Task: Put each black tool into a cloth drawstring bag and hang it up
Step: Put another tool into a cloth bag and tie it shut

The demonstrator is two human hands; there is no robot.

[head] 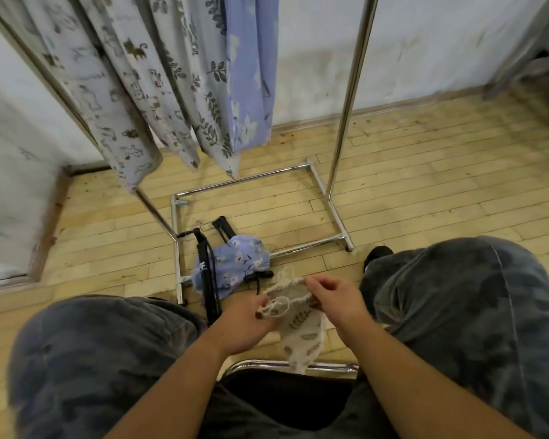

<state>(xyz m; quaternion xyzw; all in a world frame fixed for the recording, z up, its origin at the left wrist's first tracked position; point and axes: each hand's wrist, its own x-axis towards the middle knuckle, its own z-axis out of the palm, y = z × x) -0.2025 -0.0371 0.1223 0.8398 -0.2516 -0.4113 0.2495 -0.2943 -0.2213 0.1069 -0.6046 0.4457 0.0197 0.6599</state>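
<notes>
From my remote seat, I see a seated person's two bare hands working a cream drawstring bag [303,331] with a leaf print, held between the knees above the wooden floor [425,172]; the bag hangs with its long axis near vertical, gathered mouth up and away from the person, closed end dropping to the chrome chair rail [330,366]. The left hand [251,324] is curled, fingers pinched on the white drawstring [278,307] bunched at the bag's mouth. The right hand [336,299] is also closed, thumb and fingers nipping the bag's upper rim. On the floor just beyond the hands, a blue floral bag [232,264] lies crumpled across the near left corner of the chrome rack base [251,182]. A long black tool [208,274] lies beside and partly over it, long axis running from the rack's left upright toward the person, its near end hidden behind the left knee. A second black tool [224,229] slants out from under the blue bag, pointing away and left, inside the base frame. What the cream bag contains I cannot tell. Patterned cloth bags [159,83] hang from the rack at upper left, the rightmost one blue.
</notes>
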